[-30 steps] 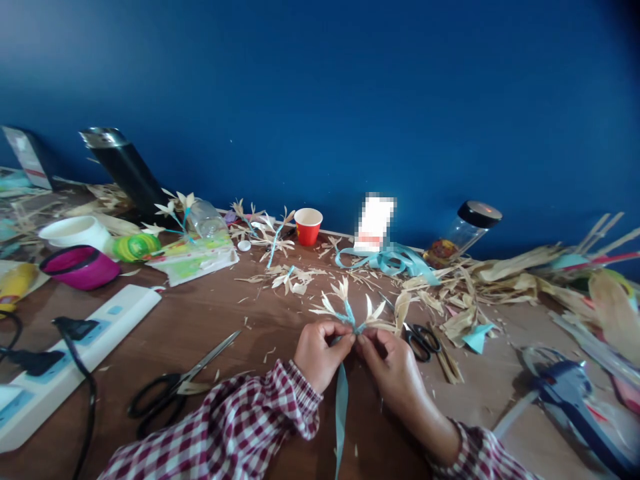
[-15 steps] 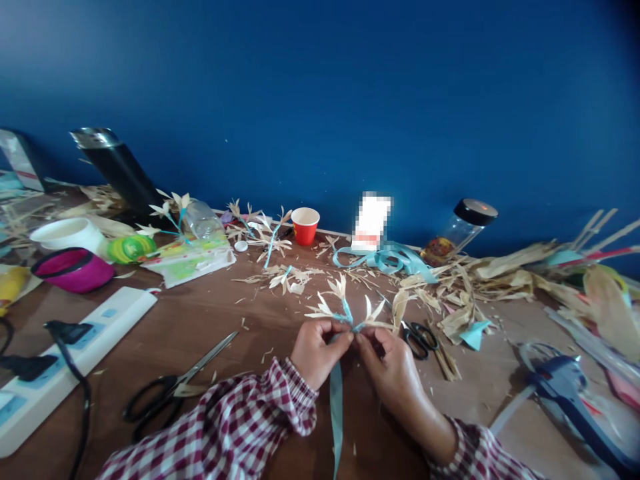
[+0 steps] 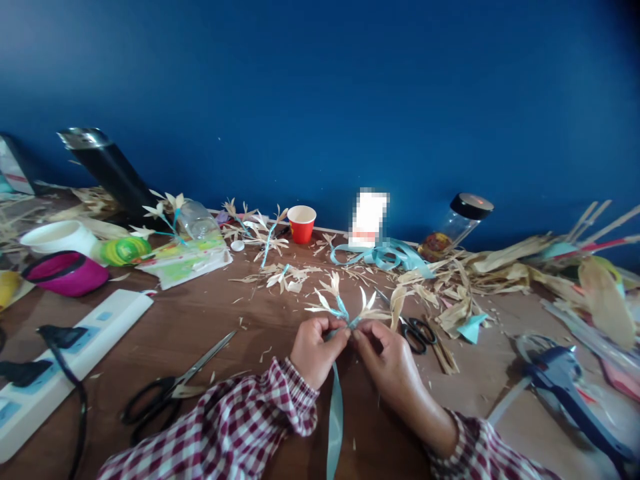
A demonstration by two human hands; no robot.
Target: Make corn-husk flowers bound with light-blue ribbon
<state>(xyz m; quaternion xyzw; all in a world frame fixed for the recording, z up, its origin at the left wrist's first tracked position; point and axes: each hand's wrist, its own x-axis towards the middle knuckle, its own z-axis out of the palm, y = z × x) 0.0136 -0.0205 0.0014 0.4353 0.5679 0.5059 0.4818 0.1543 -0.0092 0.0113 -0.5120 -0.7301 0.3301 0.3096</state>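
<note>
Between my two hands is a spray of pale corn-husk flowers [image 3: 334, 303], its petals pointing up and away from me and its stems wrapped in light blue ribbon. My left hand [image 3: 315, 347] pinches the stems from the left, thumb and finger pressed together. From under it a light blue ribbon [image 3: 335, 420] hangs down toward the table's near edge. My right hand [image 3: 387, 363] pinches the same joint from the right, its thumb close to the left thumb. The fingers hide the exact spot where ribbon and stems meet.
Scissors [image 3: 173, 387] lie open to the left, beside a white power strip [image 3: 100, 347]. Another pair of scissors [image 3: 419, 335] and a blue glue gun [image 3: 565, 380] are to the right. Behind are a red paper cup [image 3: 301, 225], coiled ribbon [image 3: 400, 259], husk scraps and a jar [image 3: 450, 230].
The camera view has shifted slightly. Both hands keep their pinch on the flower stems, and the hanging ribbon has swung a little to the left at its lower end.
</note>
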